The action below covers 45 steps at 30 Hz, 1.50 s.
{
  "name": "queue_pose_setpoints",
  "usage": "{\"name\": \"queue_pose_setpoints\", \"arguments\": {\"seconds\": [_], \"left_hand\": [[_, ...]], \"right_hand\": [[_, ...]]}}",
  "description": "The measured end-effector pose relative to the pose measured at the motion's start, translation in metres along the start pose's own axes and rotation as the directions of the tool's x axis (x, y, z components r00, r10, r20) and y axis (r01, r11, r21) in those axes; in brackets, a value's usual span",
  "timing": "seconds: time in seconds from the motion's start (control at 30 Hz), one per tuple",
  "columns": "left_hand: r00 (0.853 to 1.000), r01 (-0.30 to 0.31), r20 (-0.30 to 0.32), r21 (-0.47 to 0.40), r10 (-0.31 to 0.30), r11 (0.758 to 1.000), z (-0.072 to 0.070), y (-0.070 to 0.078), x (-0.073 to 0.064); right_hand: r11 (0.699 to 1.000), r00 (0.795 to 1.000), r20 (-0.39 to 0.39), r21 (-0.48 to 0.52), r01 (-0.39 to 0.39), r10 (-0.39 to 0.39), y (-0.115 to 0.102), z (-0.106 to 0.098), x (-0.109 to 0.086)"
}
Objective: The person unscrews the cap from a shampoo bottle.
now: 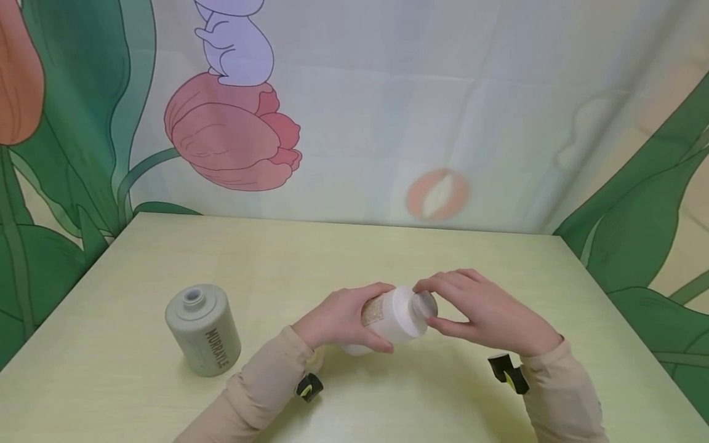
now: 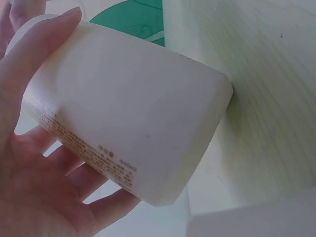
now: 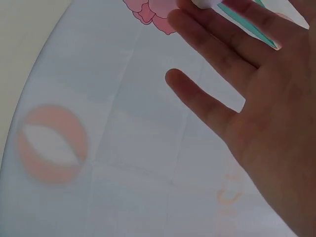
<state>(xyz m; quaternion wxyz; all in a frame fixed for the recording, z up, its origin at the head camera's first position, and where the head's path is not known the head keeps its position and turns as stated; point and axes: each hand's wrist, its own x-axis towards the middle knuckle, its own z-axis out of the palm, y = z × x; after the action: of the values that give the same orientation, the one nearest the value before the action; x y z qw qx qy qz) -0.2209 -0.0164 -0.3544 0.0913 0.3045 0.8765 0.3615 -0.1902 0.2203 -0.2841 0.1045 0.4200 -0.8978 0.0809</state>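
Observation:
My left hand (image 1: 346,317) grips a white plastic bottle (image 1: 394,317) round its body, with the thumb along one side and the fingers on the other. The bottle is tilted over the table, its neck end towards the right. In the left wrist view the bottle's (image 2: 133,98) flat base and brown printed lettering show. My right hand (image 1: 482,311) pinches the round white cap (image 1: 425,305) at the bottle's neck between thumb and fingers. Only a sliver of the white cap (image 3: 203,3) shows in the right wrist view, beside the fingertips.
A grey-green bottle (image 1: 205,332) lettered MURRAYLE stands upright on the left of the pale yellow table (image 1: 277,258), its neck uncapped. Behind the table hangs a curtain (image 1: 360,123) printed with flowers and leaves. Black wrist devices (image 1: 508,373) sit by both sleeves.

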Motion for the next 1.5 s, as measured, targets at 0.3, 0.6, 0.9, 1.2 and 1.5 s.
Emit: {"name": "queue_pose_setpoints", "arguments": {"seconds": [0.3,0.6,0.9,1.2,1.5], "left_hand": [[1.000,-0.003,-0.002,0.014,0.003,1.000,-0.003,0.002,0.001],[1.000,0.005,0.004,0.004,-0.005,1.000,0.000,0.000,0.000],[1.000,0.002,0.008,0.014,-0.003,1.000,0.000,0.001,0.000],[1.000,0.008,0.014,-0.001,-0.008,1.000,0.000,0.005,0.000],[0.999,0.038,0.009,0.013,-0.038,0.999,0.002,0.009,0.003]], "right_hand": [[1.000,0.999,-0.030,-0.014,-0.020,0.019,0.000,-0.002,0.002],[1.000,1.000,-0.015,0.002,0.020,-0.020,-0.001,0.000,0.001],[0.994,0.999,-0.046,-0.108,-0.030,0.026,-0.003,0.006,0.002],[0.992,0.994,-0.059,-0.093,0.091,-0.097,-0.004,-0.004,-0.003],[0.999,0.993,-0.118,0.024,0.032,-0.029,0.000,-0.023,-0.019]]}}
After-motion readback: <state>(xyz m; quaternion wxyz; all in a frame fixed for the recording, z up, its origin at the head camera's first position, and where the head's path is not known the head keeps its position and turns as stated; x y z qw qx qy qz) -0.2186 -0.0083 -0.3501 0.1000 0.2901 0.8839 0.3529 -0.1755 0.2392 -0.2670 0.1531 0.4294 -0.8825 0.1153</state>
